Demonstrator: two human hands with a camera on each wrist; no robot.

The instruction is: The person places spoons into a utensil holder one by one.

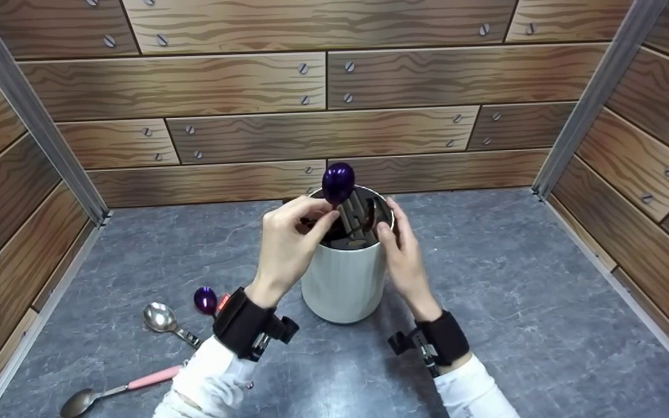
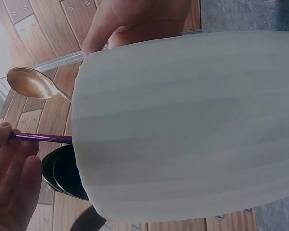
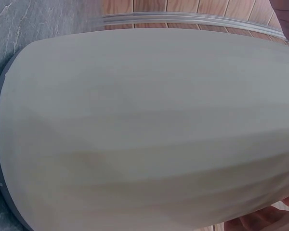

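The left hand [image 1: 286,244] pinches the thin stem of the purple spoon [image 1: 338,182], bowl upward, over the mouth of the white holder [image 1: 343,278]. The right hand [image 1: 402,252] grasps the holder's rim on the opposite side. The holder stands between both hands on the grey table [image 1: 514,302]. Three more spoons [image 1: 163,318] lie beside the left wrist. No legible writing appears.

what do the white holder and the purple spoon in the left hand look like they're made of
The white cylindrical utensil holder looks like matte ceramic or coated metal: an even, dull surface with faint horizontal banding and no sharp reflections; which one is unclear. The purple spoon with the glossy bowl, pinched by the left hand, looks like colour-coated metal: its bowl mirrors bright highlights and its handle is thin and straight.
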